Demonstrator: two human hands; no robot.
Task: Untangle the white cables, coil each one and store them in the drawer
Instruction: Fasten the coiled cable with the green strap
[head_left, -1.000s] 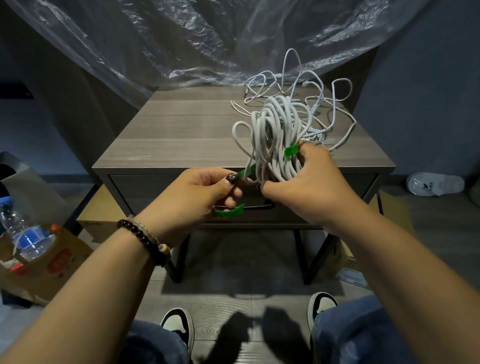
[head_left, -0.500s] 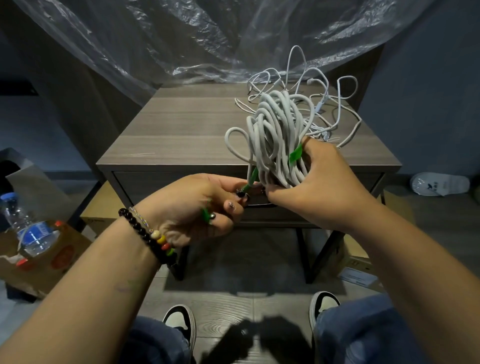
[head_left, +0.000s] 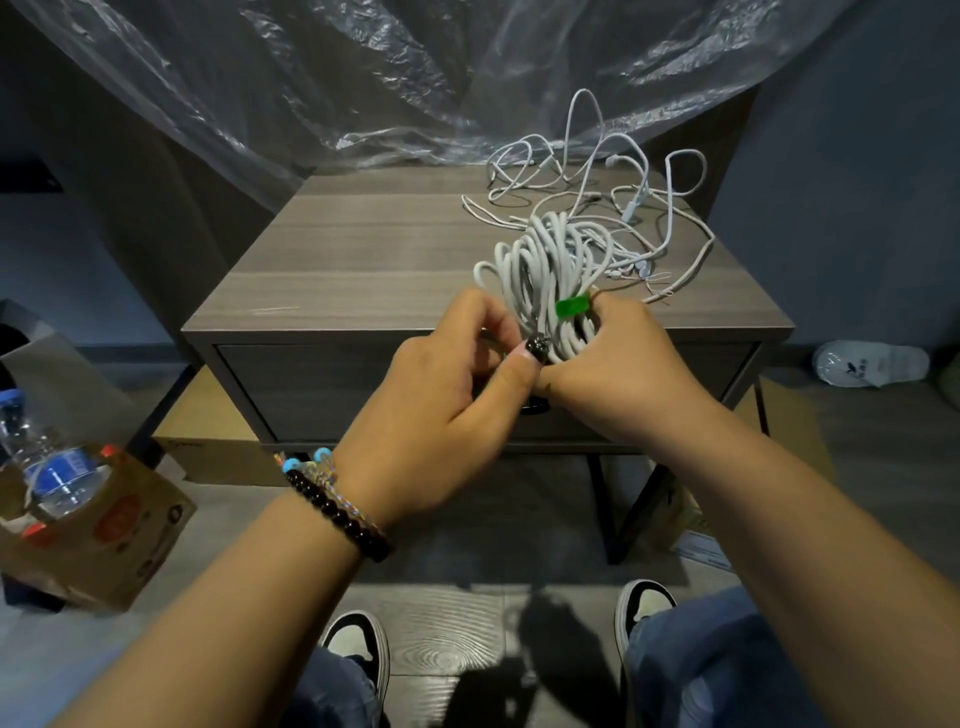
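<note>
Both hands hold a coiled cable over the worktop's front edge.
The right hand (head_left: 618, 374) grips the cable coil (head_left: 545, 275), its loops running lengthwise away toward the back edge; the left hand (head_left: 441, 395) pinches it beside the green tie (head_left: 571, 305).

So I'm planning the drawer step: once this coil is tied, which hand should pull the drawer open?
Probably the left hand. The right hand grips the coiled cable at its green tie, while the left only works at the tie, so it frees first. The closed drawer lies just behind both hands.
</note>
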